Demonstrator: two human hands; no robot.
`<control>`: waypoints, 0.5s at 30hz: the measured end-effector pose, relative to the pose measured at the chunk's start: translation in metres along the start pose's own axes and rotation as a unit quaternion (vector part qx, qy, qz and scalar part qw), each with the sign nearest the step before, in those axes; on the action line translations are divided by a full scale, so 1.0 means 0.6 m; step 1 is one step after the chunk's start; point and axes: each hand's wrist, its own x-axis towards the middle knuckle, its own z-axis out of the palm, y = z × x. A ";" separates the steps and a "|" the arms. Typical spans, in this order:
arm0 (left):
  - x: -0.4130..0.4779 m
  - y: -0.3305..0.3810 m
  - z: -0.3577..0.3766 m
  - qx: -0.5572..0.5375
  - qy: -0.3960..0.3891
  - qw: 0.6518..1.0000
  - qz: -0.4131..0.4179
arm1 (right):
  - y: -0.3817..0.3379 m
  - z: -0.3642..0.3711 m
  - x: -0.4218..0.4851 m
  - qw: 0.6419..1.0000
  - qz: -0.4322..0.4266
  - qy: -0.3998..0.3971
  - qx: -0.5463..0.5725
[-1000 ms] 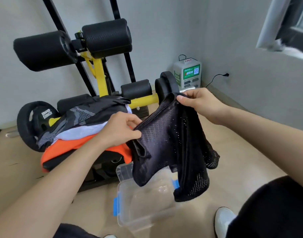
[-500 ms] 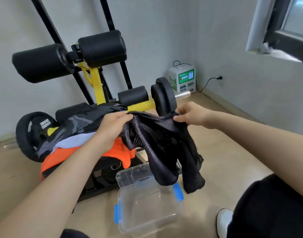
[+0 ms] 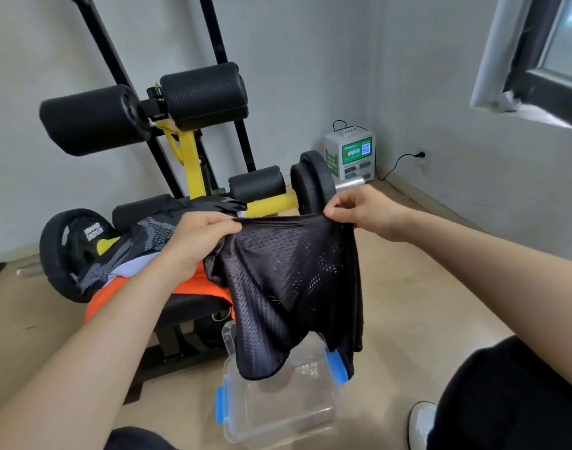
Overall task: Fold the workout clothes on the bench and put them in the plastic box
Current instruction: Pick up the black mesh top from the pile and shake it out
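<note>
Two hands hold the black mesh shorts (image 3: 291,280) by the waistband. The left hand (image 3: 200,241) and right hand (image 3: 362,211) each pinch one end, stretching it level, long axis left to right. The legs hang over the clear plastic box (image 3: 278,414) (on the floor, open-topped); the left hand is nearer the clothes pile (image 3: 138,251).
</note>
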 end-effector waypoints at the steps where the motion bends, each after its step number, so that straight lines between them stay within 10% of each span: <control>1: 0.000 -0.004 -0.009 0.028 -0.005 1.000 0.005 | 0.001 -0.007 0.002 0.999 -0.006 0.036 0.001; 8: -0.018 -0.003 -0.003 0.003 -0.035 0.999 -0.003 | 0.024 -0.019 0.011 0.981 0.001 0.187 -0.044; 15: -0.039 0.048 0.053 -0.119 -0.073 0.989 0.048 | 0.015 0.005 0.003 0.983 -0.007 0.126 -0.133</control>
